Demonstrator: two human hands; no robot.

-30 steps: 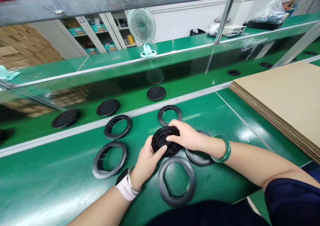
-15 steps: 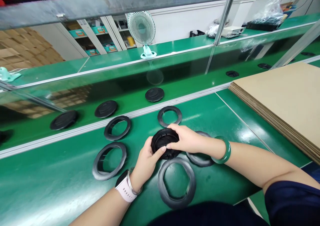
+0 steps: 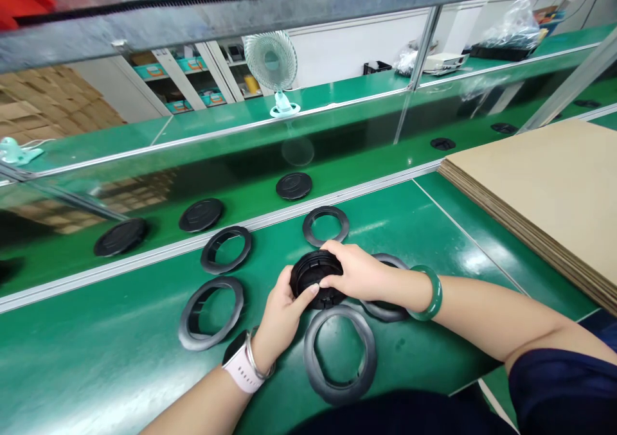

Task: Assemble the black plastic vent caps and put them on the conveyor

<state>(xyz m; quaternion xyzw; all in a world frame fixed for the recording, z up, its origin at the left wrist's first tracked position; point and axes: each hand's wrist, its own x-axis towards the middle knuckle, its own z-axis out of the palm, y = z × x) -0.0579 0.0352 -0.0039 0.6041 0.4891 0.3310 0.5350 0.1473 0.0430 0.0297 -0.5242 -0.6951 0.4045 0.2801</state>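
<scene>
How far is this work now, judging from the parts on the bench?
Seemingly done: several closed discs lie on the belt. In hand: the left hand and right hand grip one black disc. Possibly left: five open rings lie on the table.

Black round cap (image 3: 315, 279): one piece, dark moulded plastic, circular, with a raised rim. The hollow side faces up and toward the camera, and small tabs show at the near edge. It appears tilted, not flat on the green bench (image 3: 120, 358). It is held between both hands: left hand (image 3: 282, 306) on the near-left edge with the thumb on the rim, right hand (image 3: 357, 271) curled over the far-right edge. Position: scene centre, low over the bench.
</scene>
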